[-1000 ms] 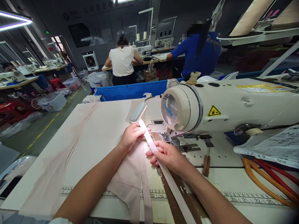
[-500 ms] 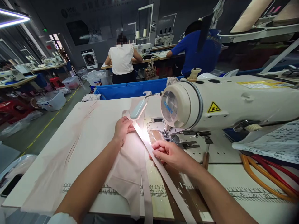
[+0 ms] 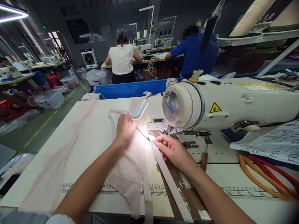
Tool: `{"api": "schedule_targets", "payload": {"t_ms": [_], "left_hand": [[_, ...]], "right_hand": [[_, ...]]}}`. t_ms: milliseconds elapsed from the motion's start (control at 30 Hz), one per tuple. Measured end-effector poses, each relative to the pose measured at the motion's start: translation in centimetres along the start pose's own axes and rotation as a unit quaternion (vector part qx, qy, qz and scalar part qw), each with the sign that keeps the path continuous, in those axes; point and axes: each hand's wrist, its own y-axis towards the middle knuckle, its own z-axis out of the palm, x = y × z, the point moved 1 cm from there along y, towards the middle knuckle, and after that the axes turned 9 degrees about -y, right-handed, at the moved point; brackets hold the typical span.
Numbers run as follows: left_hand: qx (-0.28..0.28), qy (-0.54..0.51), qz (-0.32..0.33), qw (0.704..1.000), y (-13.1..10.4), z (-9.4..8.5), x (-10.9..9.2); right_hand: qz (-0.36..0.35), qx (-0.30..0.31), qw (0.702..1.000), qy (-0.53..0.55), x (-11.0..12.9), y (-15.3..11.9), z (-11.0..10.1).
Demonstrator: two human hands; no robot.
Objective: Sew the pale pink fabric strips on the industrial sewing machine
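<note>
Pinching the strip (image 3: 170,180) near its upper end: right hand (image 3: 171,151), thumb against fingers, near the machine (image 3: 224,104). Strip slants down from there to the near edge of the table (image 3: 93,149), right of the cloth (image 3: 125,183). Left hand (image 3: 125,129) is over the cloth's upper part, right by the lamp (image 3: 140,109); fingers curled in, can't tell whether they grip cloth. Ruler (image 3: 158,190) markings run crosswise nearer the bottom.

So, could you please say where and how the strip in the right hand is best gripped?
I'd pinch the strip near its far end, from its right edge: narrow and flat, it trails towards the camera, and the right hand meets that edge.
</note>
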Motion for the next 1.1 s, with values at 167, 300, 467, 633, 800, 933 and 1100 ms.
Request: {"api": "schedule_targets", "payload": {"t_ms": [167, 300, 467, 633, 800, 933, 1100], "left_hand": [[0.450, 0.118, -0.185, 0.866, -2.8, 1.4, -1.4], [0.541, 0.054, -0.247, 0.803, -4.1, 2.5, -0.3], [0.455, 0.019, -0.207, 0.866, -2.9, 2.3, 0.5], [0.345, -0.002, -0.154, 0.926, -1.3, 0.8, 0.0], [0.357, -0.062, -0.153, 0.919, -1.2, 1.0, 0.7], [0.388, -0.088, -0.179, 0.900, -1.3, 1.1, 1.2], [0.393, -0.082, -0.197, 0.894, -1.4, 1.1, 1.1]], "right_hand": [[-0.007, -0.061, 0.998, 0.008, -0.5, 0.2, 0.2], [-0.007, -0.077, 0.997, 0.002, -0.7, 0.3, -0.1], [0.002, -0.043, 0.999, -0.019, -0.3, 0.0, -0.7], [0.009, 0.078, 0.997, -0.026, 0.2, -0.6, -1.4], [0.014, 0.111, 0.992, -0.051, 0.1, -0.8, -1.0], [0.017, 0.097, 0.992, -0.080, 0.0, -0.7, -0.7], [0.013, 0.090, 0.991, -0.098, 0.0, -0.7, -0.7]]}}
